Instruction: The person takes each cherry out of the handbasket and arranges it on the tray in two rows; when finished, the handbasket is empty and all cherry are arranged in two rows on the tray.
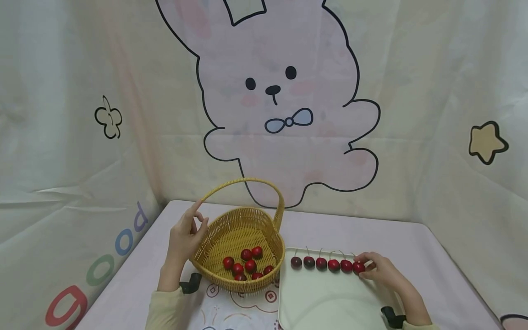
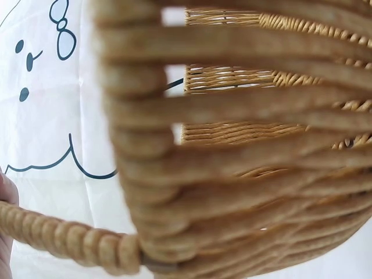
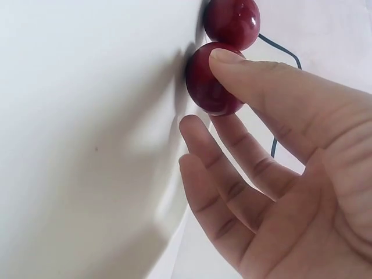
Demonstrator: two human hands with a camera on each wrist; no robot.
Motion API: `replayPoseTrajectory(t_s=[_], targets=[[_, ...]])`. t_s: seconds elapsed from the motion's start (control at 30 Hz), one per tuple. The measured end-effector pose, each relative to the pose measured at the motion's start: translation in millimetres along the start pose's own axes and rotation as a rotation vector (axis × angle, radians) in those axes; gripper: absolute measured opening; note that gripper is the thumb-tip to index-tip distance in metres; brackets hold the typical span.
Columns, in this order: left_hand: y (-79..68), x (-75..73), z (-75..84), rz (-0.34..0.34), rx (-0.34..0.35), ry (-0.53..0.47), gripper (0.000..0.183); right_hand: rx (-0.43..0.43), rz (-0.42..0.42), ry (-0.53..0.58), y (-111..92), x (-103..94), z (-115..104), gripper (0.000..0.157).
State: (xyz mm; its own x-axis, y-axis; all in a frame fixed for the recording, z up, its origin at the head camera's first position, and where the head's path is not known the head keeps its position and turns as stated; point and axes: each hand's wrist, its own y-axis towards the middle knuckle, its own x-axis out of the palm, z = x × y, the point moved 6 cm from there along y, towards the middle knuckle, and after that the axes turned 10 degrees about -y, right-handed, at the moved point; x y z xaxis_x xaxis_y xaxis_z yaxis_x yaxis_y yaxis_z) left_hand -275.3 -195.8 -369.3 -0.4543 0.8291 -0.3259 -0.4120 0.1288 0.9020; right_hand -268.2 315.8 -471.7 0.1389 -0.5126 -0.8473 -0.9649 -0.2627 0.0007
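Note:
My left hand (image 1: 187,236) grips the left side of the handle of a yellow woven basket (image 1: 199,263). At the left edge of the left wrist view, part of that hand wraps the twisted handle (image 2: 70,235). Several red cherries (image 1: 250,266) lie loose inside the basket. On the right, my right hand (image 1: 381,270) pinches the last cherry (image 1: 359,267) of a row along the far edge of a pale tray (image 1: 326,302). In the right wrist view, the thumb presses this cherry (image 3: 203,81), which touches its neighbour (image 3: 232,22). The other fingers are loosely bent.
Several stemmed cherries (image 1: 321,263) stand in line to the left of the pinched one. The basket stands close beside the tray's left edge. A white tablecloth (image 1: 350,229) with printed patterns covers the table, and a curtain with a rabbit drawing (image 1: 280,151) hangs behind.

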Motion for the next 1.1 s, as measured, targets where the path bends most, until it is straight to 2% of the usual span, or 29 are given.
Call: replayPoseTrajectory(t_s=[0.3,0.47,0.7,0.93,1.1], targets=[[0.6,0.7,0.5,-0.006,0.0,0.0,0.061,0.019,0.005,-0.012,-1,-0.7,0,0.04],[0.8,0.4,0.5,-0.004,0.002,0.0,0.056,0.034,0.021,-0.011,-2,-4.1,-2,0.04],[-0.2,-0.1,-0.2,-0.003,0.004,0.011,0.05,0.049,0.058,-0.089,-1,-6.0,-6,0.035],[-0.8,0.2,-0.6,-0.007,-0.01,0.014,0.053,-0.03,0.091,-0.105,-1,-8.9,-22,0.033],[-0.9,0.3,0.3,-0.007,-0.015,0.026,0.052,-0.111,0.172,-0.153,-1,-13.4,-38,0.032]])
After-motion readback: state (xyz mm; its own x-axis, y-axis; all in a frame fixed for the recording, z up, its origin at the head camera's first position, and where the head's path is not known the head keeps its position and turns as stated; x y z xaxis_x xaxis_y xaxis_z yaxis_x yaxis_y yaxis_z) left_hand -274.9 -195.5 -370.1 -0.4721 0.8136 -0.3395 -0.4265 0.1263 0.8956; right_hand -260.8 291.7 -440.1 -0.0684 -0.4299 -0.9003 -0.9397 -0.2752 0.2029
